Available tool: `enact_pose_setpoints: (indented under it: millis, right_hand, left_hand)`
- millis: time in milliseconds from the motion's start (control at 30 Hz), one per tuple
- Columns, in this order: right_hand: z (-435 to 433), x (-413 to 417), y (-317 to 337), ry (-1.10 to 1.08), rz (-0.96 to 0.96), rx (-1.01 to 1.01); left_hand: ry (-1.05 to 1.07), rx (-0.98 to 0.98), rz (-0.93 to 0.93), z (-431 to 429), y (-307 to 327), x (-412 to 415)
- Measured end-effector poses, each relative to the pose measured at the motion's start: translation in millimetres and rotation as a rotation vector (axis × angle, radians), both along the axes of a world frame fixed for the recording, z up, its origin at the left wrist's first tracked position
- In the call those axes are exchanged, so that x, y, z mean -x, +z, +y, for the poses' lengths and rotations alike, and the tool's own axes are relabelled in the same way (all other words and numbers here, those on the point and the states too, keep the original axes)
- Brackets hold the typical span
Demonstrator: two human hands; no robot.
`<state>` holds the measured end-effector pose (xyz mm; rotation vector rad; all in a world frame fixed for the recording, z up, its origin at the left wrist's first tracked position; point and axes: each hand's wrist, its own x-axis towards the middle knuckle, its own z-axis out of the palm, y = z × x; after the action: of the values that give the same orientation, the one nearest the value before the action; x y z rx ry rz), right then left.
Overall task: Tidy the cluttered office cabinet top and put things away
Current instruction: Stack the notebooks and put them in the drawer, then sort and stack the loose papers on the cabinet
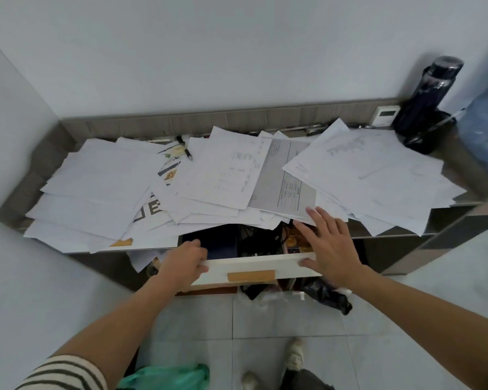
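Note:
A thick litter of white paper sheets [217, 175] covers the grey cabinet top [54, 153], and some sheets hang over its front edge. A black pen [184, 147] lies on the papers near the back. Below the front edge a white drawer [251, 267] with a tan strip on its front stands pulled out, with dark things inside. My left hand [183, 266] grips the drawer front's top edge at its left end. My right hand [328, 243] is spread with straight fingers, its thumb on the drawer front's right end and its fingertips at the overhanging sheets.
A dark bottle [426, 97] and a small white device [385, 115] stand at the back right, next to a large blue water jug [485, 133]. A lower drawer shows black bags [327, 296] spilling out. A green plastic bag [166, 378] lies on the tiled floor by my feet.

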<state>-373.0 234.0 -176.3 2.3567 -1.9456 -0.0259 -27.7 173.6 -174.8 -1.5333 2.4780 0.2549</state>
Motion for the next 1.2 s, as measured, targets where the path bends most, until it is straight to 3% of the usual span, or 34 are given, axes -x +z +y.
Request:
enact_pose_setpoints:
  millis: [133, 400, 900, 1000, 1100, 1200]
  right_hand:
    - [-19, 5, 5, -0.047, 0.053, -0.043]
    - [-66, 6, 2, -0.154, 0.041, -0.142]
    - [-94, 5, -17, -0.179, 0.085, 0.066]
    - [-93, 0, -13, -0.195, 0.058, 0.045]
    - [-93, 0, -2, -0.199, -0.015, -0.107]
    - [-89, 14, 24, -0.213, -0.276, -0.301]
  left_hand:
    - [-0.001, 0.272, -0.030, -6, 1, -2]
    - [0.126, 0.142, -0.098, -53, 2, 16]
    - [0.148, 0.385, 0.028, -70, -16, 34]
    - [0.166, 0.375, 0.003, -71, -15, 31]
    - [0.164, 0.257, -0.102, -70, 1, 39]
    - [0.141, 0.059, -0.245, -75, 19, 46]
